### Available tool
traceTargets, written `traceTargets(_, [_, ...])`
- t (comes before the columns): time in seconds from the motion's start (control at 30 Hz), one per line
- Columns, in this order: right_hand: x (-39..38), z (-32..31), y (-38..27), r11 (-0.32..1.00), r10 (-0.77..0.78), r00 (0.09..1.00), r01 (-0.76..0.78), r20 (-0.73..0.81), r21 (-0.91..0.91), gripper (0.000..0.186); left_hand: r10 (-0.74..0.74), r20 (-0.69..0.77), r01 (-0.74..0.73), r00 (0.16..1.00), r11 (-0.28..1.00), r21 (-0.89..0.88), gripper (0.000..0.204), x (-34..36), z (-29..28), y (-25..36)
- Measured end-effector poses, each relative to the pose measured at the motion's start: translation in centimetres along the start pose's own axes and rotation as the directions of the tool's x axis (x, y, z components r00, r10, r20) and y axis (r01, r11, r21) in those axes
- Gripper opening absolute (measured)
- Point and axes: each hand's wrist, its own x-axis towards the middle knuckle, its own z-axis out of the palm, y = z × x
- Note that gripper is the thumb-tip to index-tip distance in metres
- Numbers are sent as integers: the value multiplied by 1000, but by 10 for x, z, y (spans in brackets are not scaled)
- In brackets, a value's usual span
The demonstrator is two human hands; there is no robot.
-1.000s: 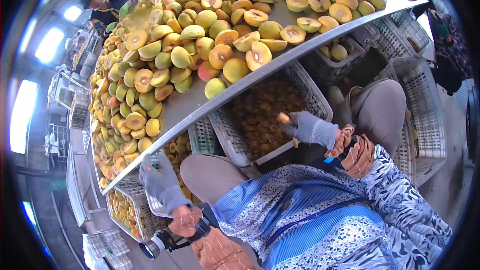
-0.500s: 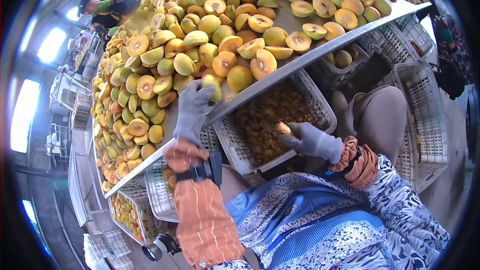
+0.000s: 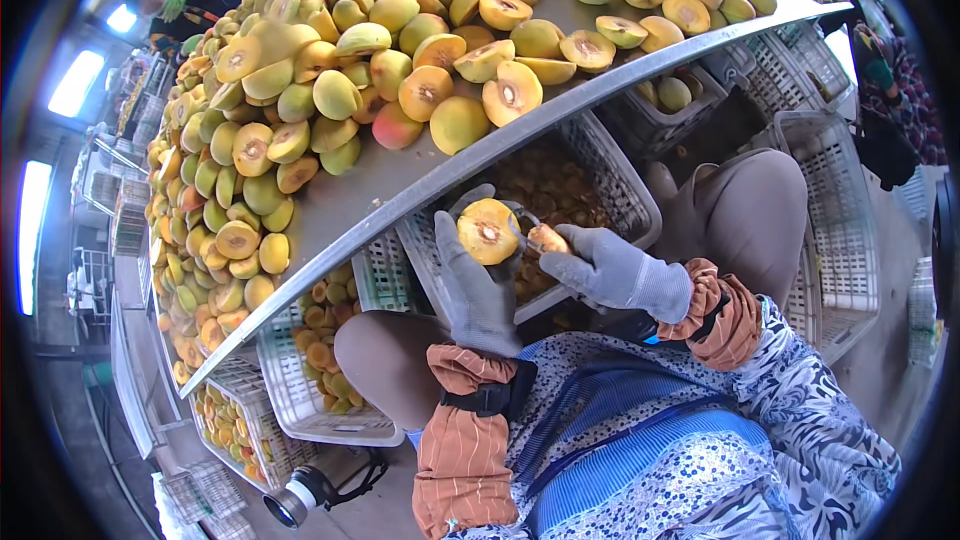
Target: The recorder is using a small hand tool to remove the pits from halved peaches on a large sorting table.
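My left hand, in a grey glove, holds a yellow peach half with its cut face and pale pit turned up. Close beside it, my right hand, gloved too, grips a small tool with an orange-brown handle. A thin dark curved piece shows between the tool and the peach half; whether it touches the flesh I cannot tell. Below both hands stands a grey crate with brown pieces in it. Above them, a metal table bears a big heap of whole and halved peaches.
The table's raised metal edge runs diagonally in front of me. White crates of peach halves stand at lower left, and more crates at right. A black cylindrical object with a strap is low at left. Other people work at upper left and far right.
My left hand has come from the heap at the table edge down toward my right hand, bringing a peach half. My right hand stays over the crate, still gripping the tool.
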Motion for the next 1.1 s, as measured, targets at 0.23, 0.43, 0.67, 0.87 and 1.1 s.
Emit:
traceTargets(0.23, [6,4,4,954,-172,985,162,-18,-253,32,74,80,-88,994,977,193,51,1,5,-8])
traceTargets(0.43, [9,3,5,902,-262,965,241,-11,-358,29,57,96,-78,994,970,230,53,2,3,-12])
traceTargets(0.67, [11,3,12,930,-249,968,227,-42,-288,27,71,92,-82,993,990,114,43,2,3,-15])
traceTargets(0.87, [8,-1,5,945,-167,985,145,-50,-293,28,33,230,51,973,935,-351,45,5,-4,-13])
traceTargets(1.1, [12,2,13,924,-246,968,218,-53,-313,29,32,149,16,988,950,-312,31,4,-1,-17])
